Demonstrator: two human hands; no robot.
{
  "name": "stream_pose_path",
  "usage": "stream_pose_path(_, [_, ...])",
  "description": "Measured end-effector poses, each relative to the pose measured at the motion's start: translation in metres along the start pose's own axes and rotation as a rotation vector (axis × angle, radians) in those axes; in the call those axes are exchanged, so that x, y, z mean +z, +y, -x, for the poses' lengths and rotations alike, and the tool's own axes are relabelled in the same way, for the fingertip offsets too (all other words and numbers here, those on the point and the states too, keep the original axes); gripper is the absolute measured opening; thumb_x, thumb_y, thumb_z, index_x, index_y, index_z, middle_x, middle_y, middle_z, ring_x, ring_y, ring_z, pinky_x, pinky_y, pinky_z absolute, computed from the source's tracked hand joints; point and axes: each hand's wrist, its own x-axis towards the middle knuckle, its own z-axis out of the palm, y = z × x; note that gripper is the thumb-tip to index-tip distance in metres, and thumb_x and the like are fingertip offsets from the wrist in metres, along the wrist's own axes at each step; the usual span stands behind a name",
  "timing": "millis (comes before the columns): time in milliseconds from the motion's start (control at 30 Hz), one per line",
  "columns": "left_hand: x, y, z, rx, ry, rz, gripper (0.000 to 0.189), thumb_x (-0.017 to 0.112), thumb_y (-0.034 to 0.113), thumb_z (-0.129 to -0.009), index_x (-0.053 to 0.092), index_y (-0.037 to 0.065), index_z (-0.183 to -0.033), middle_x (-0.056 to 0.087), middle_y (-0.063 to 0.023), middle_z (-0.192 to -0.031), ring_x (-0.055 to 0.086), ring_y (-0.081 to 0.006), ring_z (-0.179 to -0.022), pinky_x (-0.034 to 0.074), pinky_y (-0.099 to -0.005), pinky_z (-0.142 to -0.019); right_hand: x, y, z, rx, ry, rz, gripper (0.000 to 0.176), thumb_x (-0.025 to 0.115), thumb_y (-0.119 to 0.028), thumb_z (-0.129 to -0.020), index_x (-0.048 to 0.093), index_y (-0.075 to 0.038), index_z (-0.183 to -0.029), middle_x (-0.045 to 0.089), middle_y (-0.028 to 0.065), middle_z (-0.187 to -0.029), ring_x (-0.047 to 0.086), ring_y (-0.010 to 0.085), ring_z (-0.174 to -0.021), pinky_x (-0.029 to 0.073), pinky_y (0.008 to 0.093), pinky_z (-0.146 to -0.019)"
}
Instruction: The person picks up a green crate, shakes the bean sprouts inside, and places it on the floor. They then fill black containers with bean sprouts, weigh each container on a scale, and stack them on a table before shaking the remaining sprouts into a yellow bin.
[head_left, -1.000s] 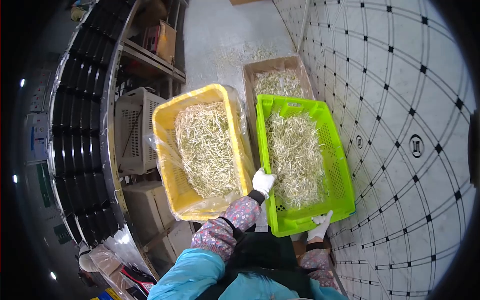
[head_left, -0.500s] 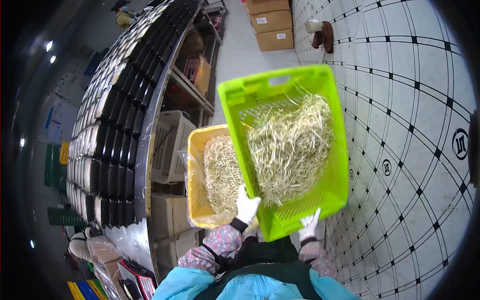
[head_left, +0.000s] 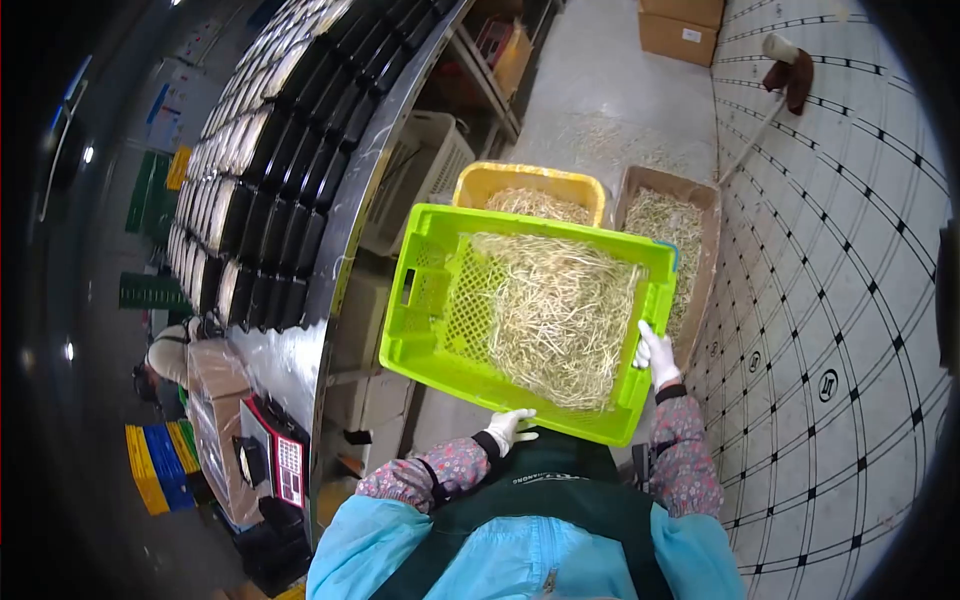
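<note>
A bright green plastic crate (head_left: 425,335) lies crosswise in front of me, with a heap of pale bean sprouts (head_left: 565,320) toward its right side. My left hand (head_left: 511,430), in a white glove, is closed on the crate's near edge. At the right end, my right hand (head_left: 655,355) grips the short side, also gloved in white. Partly hidden behind the crate is a yellow tub (head_left: 530,174) holding more sprouts. A brown cardboard box (head_left: 708,225) with sprouts stands to its right, its near part covered by the crate.
Stacked black trays (head_left: 290,140) fill the metal table (head_left: 375,170) at left. A white basket (head_left: 450,165) sits beneath it. A red-framed scale (head_left: 288,465) is at the near end. Cartons (head_left: 680,35) stand ahead. A tiled wall (head_left: 820,250) runs along the right. A person (head_left: 170,355) is beyond the table.
The green crate has turned from lengthwise to crosswise, with both hands still on it. My view has shifted, and the cardboard box of sprouts that the crate hid now shows.
</note>
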Motion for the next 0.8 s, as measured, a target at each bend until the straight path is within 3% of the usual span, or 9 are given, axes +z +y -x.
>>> stream_pose_path(133, [-0.001,0.016,0.038,-0.128,-0.394,-0.571,0.049,0.066,0.031,-0.090,0.049,0.007,-0.129,0.054,-0.0087,-0.128,0.063,-0.0281,-0.106,0.058,-0.0403,-0.073,-0.004,-0.033,-0.039,0.089,0.056,0.145,0.036,0.072,-0.036,-0.085,0.049,-0.013,-0.070,0.045,-0.0036,-0.052,0.041,0.0101,-0.035,0.034,0.0281,-0.034])
stream_pose_path(200, [-0.017,0.043,0.059,0.018,-0.455,-0.871,0.039,0.064,0.035,-0.090,0.062,0.005,-0.114,0.066,-0.0060,-0.108,0.068,-0.0186,-0.089,0.057,-0.0304,-0.067,0.000,-0.043,-0.045,-0.018,0.131,0.320,0.031,0.072,-0.035,-0.085,0.058,-0.008,-0.080,0.054,-0.0007,-0.061,0.046,0.0102,-0.042,0.038,0.0271,-0.038])
stream_pose_path(267, [-0.064,0.060,0.036,0.572,-0.334,-0.792,0.026,0.068,0.027,-0.088,0.068,0.006,-0.101,0.069,-0.0038,-0.092,0.067,-0.0153,-0.082,0.054,-0.0291,-0.072,0.005,-0.053,-0.031,-0.087,0.194,0.418,0.031,0.073,-0.034,-0.084,0.061,-0.006,-0.088,0.058,0.0006,-0.067,0.050,0.0097,-0.048,0.041,0.0262,-0.043])
stream_pose_path(367, [-0.104,0.153,0.048,1.367,0.490,-0.776,0.033,0.072,0.019,-0.081,0.061,0.001,-0.107,0.063,-0.0155,-0.114,0.058,-0.0302,-0.108,0.045,-0.0373,-0.095,-0.005,-0.036,-0.025,-0.282,0.405,0.662,0.036,0.072,-0.031,-0.085,0.062,-0.004,-0.106,0.064,0.0018,-0.080,0.055,0.0069,-0.065,0.044,0.0229,-0.059])
stream_pose_path(467, [-0.155,0.217,0.003,1.228,0.912,-0.820,0.070,0.074,0.027,-0.080,0.043,-0.007,-0.133,0.046,-0.0236,-0.136,0.042,-0.0350,-0.129,0.031,-0.0398,-0.110,0.015,-0.028,0.005,-0.185,0.402,0.466,0.029,0.067,-0.029,-0.090,0.061,-0.004,-0.105,0.060,-0.0015,-0.079,0.052,0.0061,-0.064,0.043,0.0230,-0.059])
stream_pose_path(533, [-0.186,0.238,-0.077,1.041,0.835,-0.590,0.066,0.074,0.035,-0.082,0.051,-0.007,-0.126,0.058,-0.0194,-0.122,0.055,-0.0282,-0.112,0.043,-0.0365,-0.097,0.023,-0.009,-0.002,-0.245,0.513,0.487,0.028,0.063,-0.033,-0.093,0.062,-0.005,-0.095,0.059,-0.0011,-0.075,0.051,0.0060,-0.060,0.041,0.0229,-0.056])
stream_pose_path(567, [-0.190,0.257,-0.079,0.673,0.450,-0.362,0.049,0.072,0.039,-0.084,0.064,-0.004,-0.106,0.066,-0.0091,-0.090,0.060,-0.0162,-0.077,0.048,-0.0292,-0.069,0.025,-0.009,-0.003,-0.247,0.532,0.487,0.028,0.063,-0.033,-0.093,0.062,-0.005,-0.095,0.059,-0.0011,-0.075,0.051,0.0060,-0.060,0.041,0.0229,-0.056])
stream_pose_path(667, [-0.184,0.253,-0.061,0.773,0.384,-0.180,0.038,0.070,0.039,-0.087,0.067,0.002,-0.079,0.057,0.0004,-0.061,0.047,-0.0081,-0.051,0.037,-0.0244,-0.049,0.032,-0.011,0.009,-0.251,0.592,0.433,0.034,0.058,-0.040,-0.095,0.061,-0.008,-0.086,0.056,-0.0027,-0.067,0.047,0.0056,-0.054,0.036,0.0218,-0.051])
stream_pose_path(800, [-0.206,0.264,-0.001,0.811,0.466,-0.094,0.050,0.065,0.046,-0.089,0.057,0.006,-0.061,0.051,0.0014,-0.051,0.043,-0.0069,-0.045,0.033,-0.0235,-0.046,0.075,-0.026,0.059,-0.226,0.710,0.525,0.037,0.055,-0.043,-0.096,0.060,-0.009,-0.080,0.054,-0.0038,-0.064,0.042,0.0055,-0.049,0.033,0.0222,-0.046])
